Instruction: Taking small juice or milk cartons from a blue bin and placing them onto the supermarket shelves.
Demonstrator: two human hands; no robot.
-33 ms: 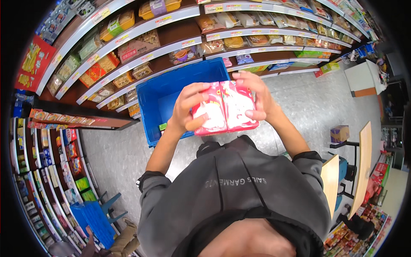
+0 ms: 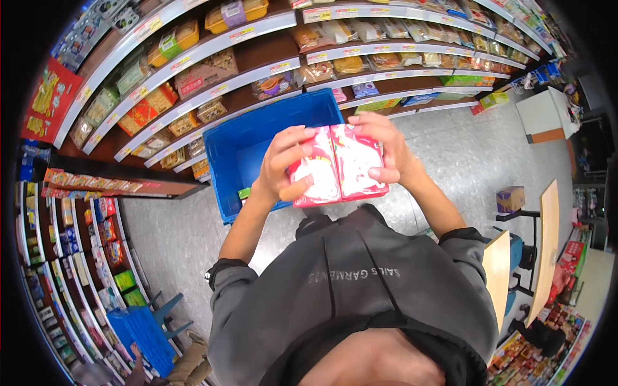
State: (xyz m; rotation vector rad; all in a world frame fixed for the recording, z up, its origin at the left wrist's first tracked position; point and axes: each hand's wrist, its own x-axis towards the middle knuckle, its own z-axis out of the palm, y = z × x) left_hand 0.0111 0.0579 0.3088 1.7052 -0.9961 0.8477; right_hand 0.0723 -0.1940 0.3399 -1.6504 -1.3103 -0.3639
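In front of my chest I hold two red-and-white glossy packs (image 2: 359,161) side by side, with a thin dark seam between them. My left hand (image 2: 283,164) grips the left end, its thumb across the near face. At the right end my right hand (image 2: 388,147) has its fingers over the top edge and its thumb on the face. Beyond and left of the packs, a deep blue plastic crate (image 2: 225,151) stands on the floor. A small green item (image 2: 244,193) lies in its near left corner; the packs and my left arm hide part of the crate.
Shelves of packaged food (image 2: 212,71) curve along the far side, close behind the crate. More shelves (image 2: 71,257) stand at left, near a blue stool (image 2: 168,312) and another person's legs (image 2: 192,360). On the right are a cardboard box (image 2: 510,199) and pale wooden boards (image 2: 546,251).
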